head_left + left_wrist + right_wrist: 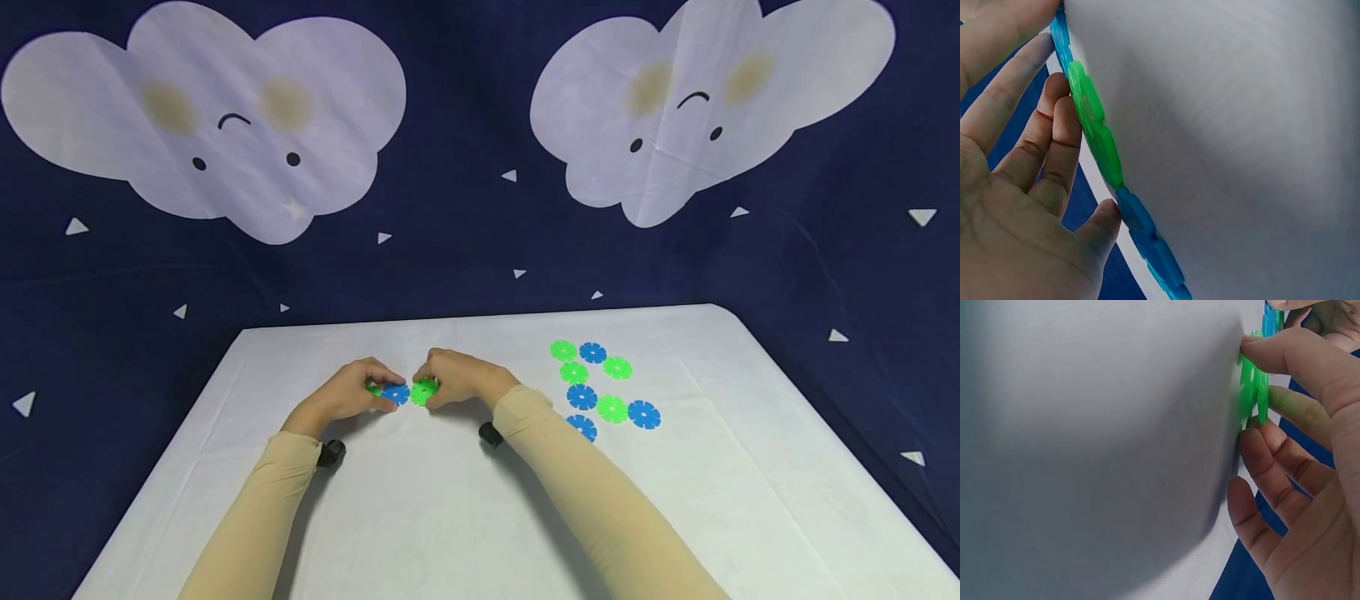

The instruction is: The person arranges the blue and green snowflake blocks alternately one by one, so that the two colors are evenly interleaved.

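Note:
My left hand (352,390) pinches a blue notched flower disc (395,394) between thumb and index finger. That disc ends a row which runs on under the palm; in the left wrist view a green disc (1094,125) and another blue disc (1150,240) follow it edge to edge. The other left fingers lie along this row. Just right of it, my right hand (459,377) pinches a green notched disc (423,392) by its rim, its edge close to the blue one. The remaining right fingers are slightly bent beside it. From the head view, the left hand hides most of the row.
Right of the right hand lie several loose discs, among them a green disc (612,409) and a blue disc (644,414). The right sleeve (600,500) partly covers a blue disc (582,427). A white-covered table (405,517) meets a dark blue cloud-print cloth (465,250) behind.

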Available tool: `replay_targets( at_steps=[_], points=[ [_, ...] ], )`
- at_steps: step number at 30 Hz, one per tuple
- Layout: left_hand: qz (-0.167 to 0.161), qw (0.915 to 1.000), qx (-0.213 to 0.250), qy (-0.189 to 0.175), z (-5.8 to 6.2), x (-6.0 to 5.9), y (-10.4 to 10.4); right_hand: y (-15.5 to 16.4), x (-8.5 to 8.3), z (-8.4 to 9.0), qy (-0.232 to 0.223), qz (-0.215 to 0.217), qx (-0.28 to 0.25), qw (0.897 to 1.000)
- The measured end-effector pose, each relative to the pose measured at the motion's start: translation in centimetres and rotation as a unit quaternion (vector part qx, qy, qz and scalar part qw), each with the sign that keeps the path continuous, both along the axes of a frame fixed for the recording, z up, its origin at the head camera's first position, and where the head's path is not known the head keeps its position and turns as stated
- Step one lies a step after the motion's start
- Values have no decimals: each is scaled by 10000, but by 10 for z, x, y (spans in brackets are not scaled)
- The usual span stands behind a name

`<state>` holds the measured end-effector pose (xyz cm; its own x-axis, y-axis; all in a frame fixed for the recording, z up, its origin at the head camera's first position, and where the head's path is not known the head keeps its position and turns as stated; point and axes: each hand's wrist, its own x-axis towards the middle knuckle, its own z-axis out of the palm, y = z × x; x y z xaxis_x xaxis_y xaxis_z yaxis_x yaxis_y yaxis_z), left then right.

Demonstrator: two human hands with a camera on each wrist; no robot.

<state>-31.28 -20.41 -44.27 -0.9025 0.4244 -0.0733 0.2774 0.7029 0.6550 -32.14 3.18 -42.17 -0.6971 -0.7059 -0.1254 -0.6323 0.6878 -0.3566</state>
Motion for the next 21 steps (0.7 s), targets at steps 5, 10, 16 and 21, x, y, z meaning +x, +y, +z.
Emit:
replay_targets(
  at_steps=[5,10,16,21],
  points=[
    [2,10000,-17,-12,0,1,0,1,0,-2,-21,-26,-36,10000],
    [11,10000,-38,7,0,1,0,1,-1,-4,-25,-82,-40,10000],
    [-4,10000,-22,46,1,1,1,0,-1,-6,-67,-143,-43,9999],
    [9,10000,-25,43,1,1,1,1,0,-6,-121,-207,-58,9997]
  ],
)
